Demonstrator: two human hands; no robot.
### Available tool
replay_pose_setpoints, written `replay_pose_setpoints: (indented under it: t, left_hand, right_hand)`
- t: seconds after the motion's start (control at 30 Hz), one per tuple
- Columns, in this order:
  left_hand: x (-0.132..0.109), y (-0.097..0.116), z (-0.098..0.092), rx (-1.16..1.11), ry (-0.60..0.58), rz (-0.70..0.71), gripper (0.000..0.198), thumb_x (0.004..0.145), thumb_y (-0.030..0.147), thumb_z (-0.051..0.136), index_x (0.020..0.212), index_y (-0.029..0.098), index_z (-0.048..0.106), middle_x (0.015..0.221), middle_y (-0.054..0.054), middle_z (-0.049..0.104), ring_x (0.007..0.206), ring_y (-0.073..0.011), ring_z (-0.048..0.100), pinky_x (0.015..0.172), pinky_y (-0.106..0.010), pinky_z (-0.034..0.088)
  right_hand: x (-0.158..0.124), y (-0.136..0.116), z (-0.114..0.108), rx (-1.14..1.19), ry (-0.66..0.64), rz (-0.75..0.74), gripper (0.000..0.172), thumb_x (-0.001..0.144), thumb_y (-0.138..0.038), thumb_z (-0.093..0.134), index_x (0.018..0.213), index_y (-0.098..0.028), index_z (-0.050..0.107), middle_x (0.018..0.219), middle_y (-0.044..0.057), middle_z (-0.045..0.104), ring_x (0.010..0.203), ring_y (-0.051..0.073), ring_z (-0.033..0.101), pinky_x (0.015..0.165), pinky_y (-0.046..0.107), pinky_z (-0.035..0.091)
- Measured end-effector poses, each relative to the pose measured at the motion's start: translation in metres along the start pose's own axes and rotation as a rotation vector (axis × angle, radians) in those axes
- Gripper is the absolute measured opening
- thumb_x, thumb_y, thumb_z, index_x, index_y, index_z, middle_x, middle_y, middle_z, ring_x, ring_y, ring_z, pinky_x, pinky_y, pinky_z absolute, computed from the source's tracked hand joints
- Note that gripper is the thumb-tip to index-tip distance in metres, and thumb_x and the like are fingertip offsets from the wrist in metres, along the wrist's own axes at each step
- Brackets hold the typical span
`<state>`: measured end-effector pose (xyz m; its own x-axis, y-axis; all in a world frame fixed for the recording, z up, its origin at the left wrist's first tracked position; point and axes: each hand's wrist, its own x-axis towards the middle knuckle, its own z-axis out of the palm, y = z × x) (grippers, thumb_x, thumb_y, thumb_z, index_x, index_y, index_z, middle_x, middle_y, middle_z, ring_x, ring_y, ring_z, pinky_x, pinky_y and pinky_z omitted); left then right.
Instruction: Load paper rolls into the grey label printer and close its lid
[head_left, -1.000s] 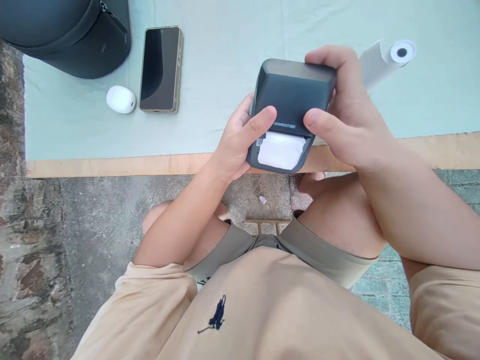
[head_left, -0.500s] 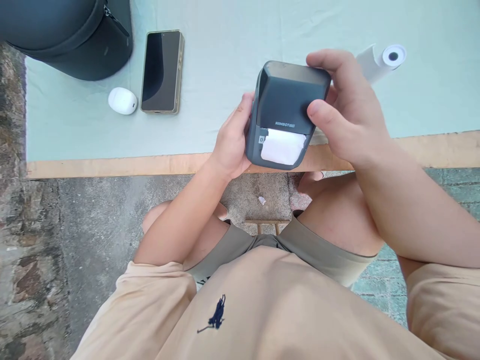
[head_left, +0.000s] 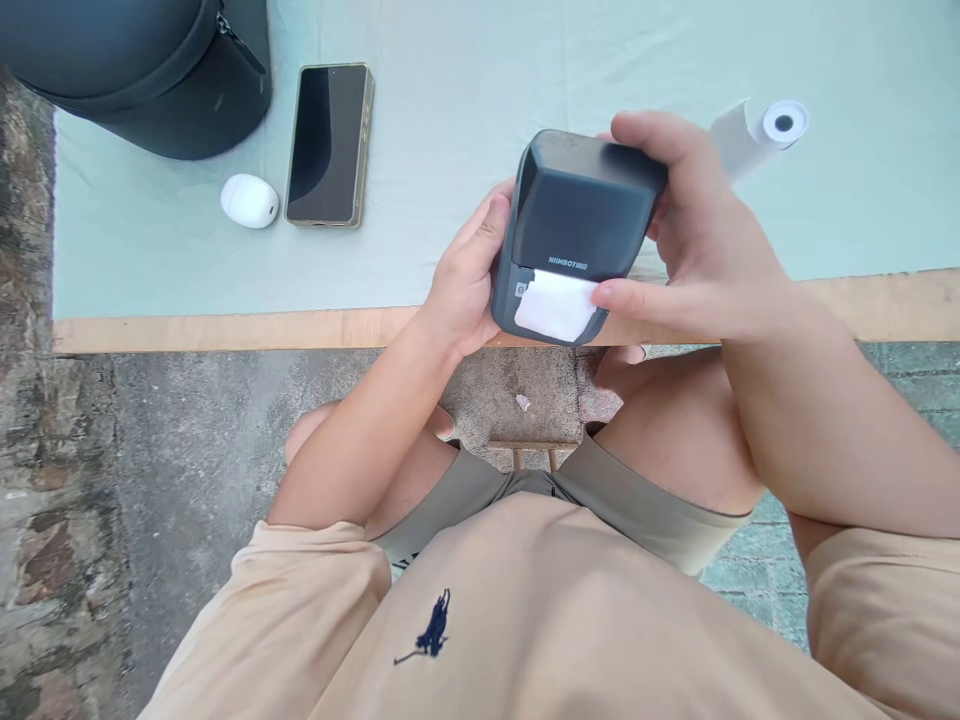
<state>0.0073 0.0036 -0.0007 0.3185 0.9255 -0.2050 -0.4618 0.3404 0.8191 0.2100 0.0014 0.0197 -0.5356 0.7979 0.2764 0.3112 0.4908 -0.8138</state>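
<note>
So the NIIMBOT label printer (head_left: 589, 215) is up over the table's near edge (head_left: 300, 327), long axis leaning about 12:30 to 6:30, with the left hand (head_left: 466, 278) wrapped around its 9 o'clock side. The right hand (head_left: 705, 230) has its fingers curled round the 1 to 3 o'clock side, thumb spread down and touching the right edge of the white paper (head_left: 555, 305) at the printer's 6 o'clock end. That contact's the key bit imo: paper sits around 8 o'clock from the right palm, and that hand's clearly nearer to it.
</note>
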Motion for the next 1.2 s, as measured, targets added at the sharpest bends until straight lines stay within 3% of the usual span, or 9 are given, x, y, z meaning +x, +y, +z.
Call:
replay_pose_setpoints:
  t: [0.23,0.33,0.43,0.57,0.67,0.73,0.9,1.03,1.2]
  left_hand:
    - [0.001,0.003,0.005,-0.094,-0.101,-0.05,0.038,0.1,0.042,0.034,0.098,0.021,0.065,0.092,0.001,0.073,0.109,-0.0182,0.071,0.102,-0.034,0.057]
    - [0.001,0.004,0.006,-0.117,-0.209,-0.061,0.041,0.099,0.044,0.034,0.1,0.019,0.066,0.092,-0.001,0.072,0.111,-0.02,0.07,0.103,-0.035,0.056]
    - [0.0,0.002,0.004,-0.036,-0.18,-0.031,0.023,0.097,0.032,0.044,0.102,0.019,0.063,0.095,0.001,0.069,0.107,-0.0165,0.071,0.094,-0.028,0.056]
    - [-0.001,0.0,0.003,-0.004,-0.143,-0.022,0.018,0.097,0.022,0.045,0.107,0.018,0.059,0.095,0.002,0.068,0.098,-0.012,0.072,0.086,-0.023,0.057]
    - [-0.002,0.001,0.004,-0.019,-0.147,-0.025,0.019,0.097,0.021,0.044,0.108,0.018,0.059,0.094,0.002,0.068,0.096,-0.011,0.072,0.086,-0.022,0.057]
    - [-0.003,0.002,0.005,-0.009,-0.134,-0.027,0.019,0.096,0.021,0.046,0.11,0.018,0.058,0.094,0.002,0.068,0.097,-0.0123,0.073,0.084,-0.022,0.057]
    - [-0.003,0.001,0.005,0.031,-0.139,-0.023,0.024,0.095,0.021,0.048,0.117,0.018,0.056,0.1,0.0,0.069,0.107,-0.0172,0.072,0.083,-0.024,0.059]
    - [-0.003,-0.001,0.003,0.032,-0.156,-0.026,0.022,0.096,0.021,0.048,0.116,0.018,0.058,0.103,0.001,0.07,0.124,-0.0183,0.065,0.095,-0.024,0.057]
    - [-0.003,-0.003,0.004,0.015,-0.134,-0.038,0.02,0.095,0.022,0.051,0.113,0.018,0.06,0.095,0.002,0.07,0.128,-0.0222,0.063,0.095,-0.027,0.06]
  right_hand:
    - [0.0,-0.005,0.002,-0.117,0.194,0.015,0.071,0.076,-0.053,0.073,0.138,-0.036,0.044,0.141,0.004,0.047,0.127,0.023,0.051,0.098,0.039,0.055]
    - [0.002,-0.012,0.004,-0.217,0.443,0.011,0.05,0.081,-0.057,0.067,0.122,-0.03,0.056,0.12,0.003,0.055,0.093,0.015,0.059,0.072,0.032,0.053]
    - [0.006,-0.02,0.005,-0.197,0.636,0.064,0.021,0.092,-0.044,0.059,0.102,-0.026,0.059,0.109,-0.001,0.054,0.061,0.002,0.049,0.053,0.026,0.042]
    - [0.012,-0.026,0.007,-0.084,0.73,0.068,0.015,0.095,-0.035,0.056,0.087,-0.023,0.051,0.098,0.0,0.049,0.078,0.008,0.067,0.048,0.023,0.04]
    - [0.014,-0.024,0.008,-0.162,0.648,0.09,0.01,0.094,-0.026,0.055,0.085,-0.023,0.05,0.092,0.0,0.056,0.091,0.014,0.068,0.048,0.024,0.04]
    - [0.013,-0.022,0.009,-0.33,0.496,0.112,0.005,0.088,-0.02,0.059,0.087,-0.023,0.055,0.088,-0.002,0.062,0.082,0.013,0.067,0.049,0.026,0.04]
    - [0.013,-0.021,0.006,-0.586,0.157,0.31,0.035,0.076,-0.023,0.07,0.108,-0.03,0.059,0.106,-0.005,0.07,0.072,0.015,0.065,0.068,0.036,0.051]
    - [0.014,-0.022,0.002,-0.704,0.062,0.43,0.038,0.078,-0.036,0.069,0.115,-0.034,0.058,0.108,-0.004,0.072,0.074,0.021,0.064,0.065,0.041,0.049]
    - [0.011,-0.024,0.001,-0.559,0.114,0.366,0.039,0.071,-0.028,0.074,0.108,-0.031,0.062,0.097,-0.003,0.072,0.072,0.016,0.064,0.063,0.035,0.049]
